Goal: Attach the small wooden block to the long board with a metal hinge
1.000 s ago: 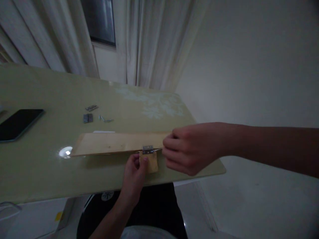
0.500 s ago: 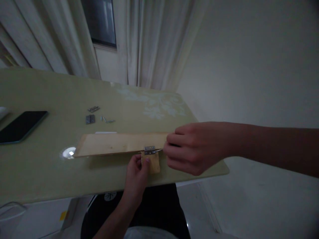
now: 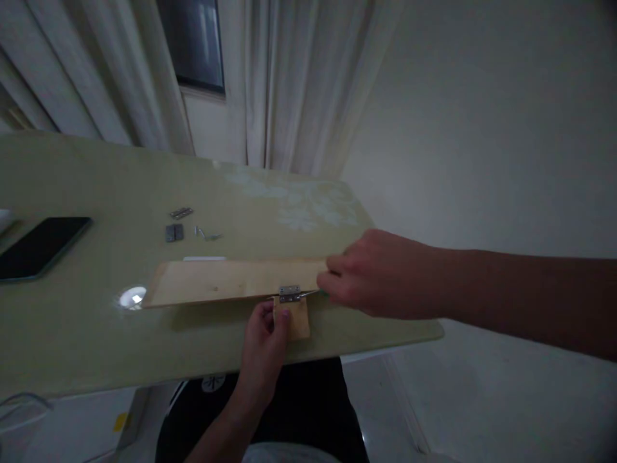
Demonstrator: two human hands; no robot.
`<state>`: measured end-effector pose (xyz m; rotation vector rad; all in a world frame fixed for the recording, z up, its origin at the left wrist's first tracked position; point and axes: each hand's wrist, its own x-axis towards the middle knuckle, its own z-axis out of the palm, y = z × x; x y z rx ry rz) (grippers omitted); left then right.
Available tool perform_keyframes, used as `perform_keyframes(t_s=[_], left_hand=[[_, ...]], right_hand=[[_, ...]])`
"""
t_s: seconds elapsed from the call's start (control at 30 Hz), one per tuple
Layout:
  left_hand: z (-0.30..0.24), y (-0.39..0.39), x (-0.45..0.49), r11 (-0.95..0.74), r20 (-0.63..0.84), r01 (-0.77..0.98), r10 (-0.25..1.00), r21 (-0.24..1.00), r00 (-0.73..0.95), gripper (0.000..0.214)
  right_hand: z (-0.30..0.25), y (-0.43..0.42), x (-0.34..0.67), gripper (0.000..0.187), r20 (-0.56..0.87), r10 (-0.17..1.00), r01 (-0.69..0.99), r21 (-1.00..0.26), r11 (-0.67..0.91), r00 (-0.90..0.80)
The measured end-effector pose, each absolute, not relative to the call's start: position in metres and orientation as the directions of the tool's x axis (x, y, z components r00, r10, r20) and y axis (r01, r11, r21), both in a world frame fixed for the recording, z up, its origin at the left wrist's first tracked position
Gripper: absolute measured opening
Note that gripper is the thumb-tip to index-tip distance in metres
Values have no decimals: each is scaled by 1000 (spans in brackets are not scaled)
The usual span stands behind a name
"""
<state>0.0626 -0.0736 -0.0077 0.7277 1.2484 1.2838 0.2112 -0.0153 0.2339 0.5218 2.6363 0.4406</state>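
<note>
My left hand (image 3: 264, 337) is closed on a small wooden block (image 3: 299, 323), its thumb on the block's face. A metal hinge (image 3: 290, 294) spans the block's upper edge and a long pale wooden board (image 3: 193, 283) behind it. From the right, my right hand (image 3: 369, 275) is closed around a screwdriver (image 3: 310, 293); its thin metal shaft points left and reaches the hinge's right side. The fingers cover nearly all of the handle, leaving a bit of green in sight. Whether the tip sits in a screw is too small to tell.
Beyond the board lie two loose hinges (image 3: 174, 233) and several small screws (image 3: 207, 235). A dark phone (image 3: 45, 247) rests at the left of the green table (image 3: 96, 347). Something white (image 3: 204, 258) shows behind the board. A wall and curtains stand behind the table.
My right hand has turned about the screwdriver, its knuckles now rolled upward and the fingers changed in position. The left hand, block and board stay nearly in place.
</note>
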Motion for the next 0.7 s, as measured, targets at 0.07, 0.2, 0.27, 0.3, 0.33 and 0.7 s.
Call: perform_keyframes(t_s=[0.07, 0.2, 0.27, 0.3, 0.33, 0.7], left_hand=[[-8, -74, 62, 211, -266, -300, 951, 930, -158, 55], [-10, -74, 62, 196, -254, -307, 953, 931, -162, 54], [-10, -74, 62, 193, -249, -301, 955, 934, -160, 54], [-9, -74, 62, 194, -248, -297, 956, 935, -158, 54], [-9, -74, 62, 195, -249, -295, 955, 935, -158, 55], [-4, -74, 62, 208, -269, -318, 950, 925, -160, 55]], right_hand=[[232, -18, 208, 18, -292, 652, 516, 425, 744, -700], [240, -18, 210, 22, -376, 209, 93, 304, 948, -903], [241, -19, 213, 30, -386, -40, -135, 222, 966, -921], [240, -19, 213, 31, -381, -5, -101, 233, 967, -925], [238, -20, 213, 28, -367, 136, 30, 280, 960, -920], [239, -15, 216, 27, -296, 26, -65, 294, 954, -955]])
